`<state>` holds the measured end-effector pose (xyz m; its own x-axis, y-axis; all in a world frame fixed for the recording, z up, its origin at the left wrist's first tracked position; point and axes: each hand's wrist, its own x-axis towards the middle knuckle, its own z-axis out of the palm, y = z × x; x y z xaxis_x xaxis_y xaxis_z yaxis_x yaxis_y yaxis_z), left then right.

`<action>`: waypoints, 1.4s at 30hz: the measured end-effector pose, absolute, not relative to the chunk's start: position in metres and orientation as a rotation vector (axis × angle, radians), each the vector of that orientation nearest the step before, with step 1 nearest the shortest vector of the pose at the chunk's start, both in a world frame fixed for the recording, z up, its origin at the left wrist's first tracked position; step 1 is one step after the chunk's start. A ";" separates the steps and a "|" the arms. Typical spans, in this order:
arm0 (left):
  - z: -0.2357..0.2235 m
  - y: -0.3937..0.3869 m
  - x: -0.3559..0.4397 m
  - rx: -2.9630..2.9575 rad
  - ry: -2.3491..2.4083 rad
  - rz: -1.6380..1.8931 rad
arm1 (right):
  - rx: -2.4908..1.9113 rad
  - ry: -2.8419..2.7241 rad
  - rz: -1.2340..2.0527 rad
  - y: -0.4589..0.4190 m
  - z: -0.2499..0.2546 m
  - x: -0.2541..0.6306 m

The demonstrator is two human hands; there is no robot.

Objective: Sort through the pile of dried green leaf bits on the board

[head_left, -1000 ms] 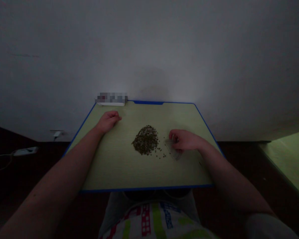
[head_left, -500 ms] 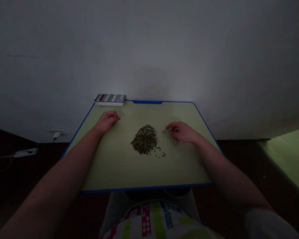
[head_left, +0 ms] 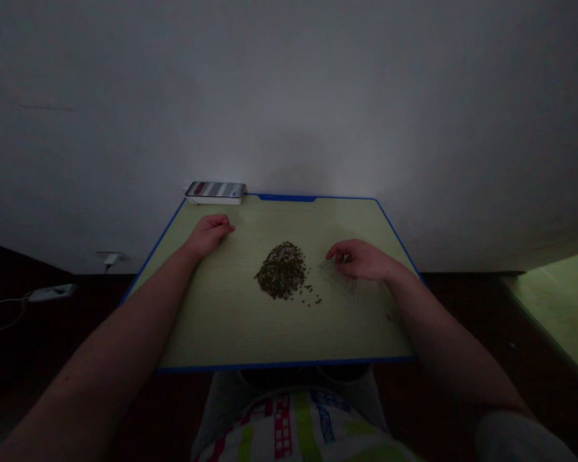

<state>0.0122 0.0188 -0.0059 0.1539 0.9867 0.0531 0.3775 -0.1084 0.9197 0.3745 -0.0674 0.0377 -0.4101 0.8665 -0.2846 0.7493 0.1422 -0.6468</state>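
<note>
A heap of small greenish-brown grains (head_left: 280,273) lies mid-table, with several loose ones on its right side. My right hand (head_left: 359,258) is just right of these, its fingers closed on a clear, flat plastic piece (head_left: 338,280) with straight edges, partly hidden by the fingers. That piece tilts over the tabletop; whether its lower edge touches is hard to see. On the left of the table (head_left: 212,333), my left hand (head_left: 210,233) rests with fingers curled in, and no object shows in it.
A phone (head_left: 216,189) lies on a white box (head_left: 216,200) at the far left corner, against the wall (head_left: 289,96). Blue trim edges the table. A power strip (head_left: 52,292) with cables lies at left below. A small dark mark (head_left: 389,316) sits near my right forearm.
My right hand first moved away from me with the clear piece, then came slightly back toward me, tilting it differently. My left hand stayed put, and the heap looks the same.
</note>
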 end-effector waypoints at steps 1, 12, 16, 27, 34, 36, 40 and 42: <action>-0.007 0.019 0.012 1.617 1.339 0.950 | -1.594 -2.227 1.148 -0.068 0.037 0.374; -0.006 0.019 0.013 1.615 1.339 0.954 | -1.859 -2.166 1.143 -0.068 0.043 0.387; -0.005 0.018 0.013 1.616 1.350 0.952 | -1.756 -2.085 1.152 -0.065 0.044 0.390; -0.005 0.018 0.013 1.611 1.358 0.958 | -1.672 -2.336 0.954 -0.068 0.035 0.354; -0.003 0.017 0.014 1.609 1.347 0.944 | -1.576 -2.402 0.963 -0.070 0.033 0.350; -0.003 0.017 0.014 1.599 1.338 0.945 | -1.550 -2.403 1.026 -0.073 0.034 0.349; -0.005 0.019 0.012 1.605 1.324 0.953 | -1.460 -2.285 1.211 -0.073 0.038 0.357; -0.006 0.019 0.011 1.617 1.319 0.953 | -1.438 -2.093 1.305 -0.069 0.041 0.370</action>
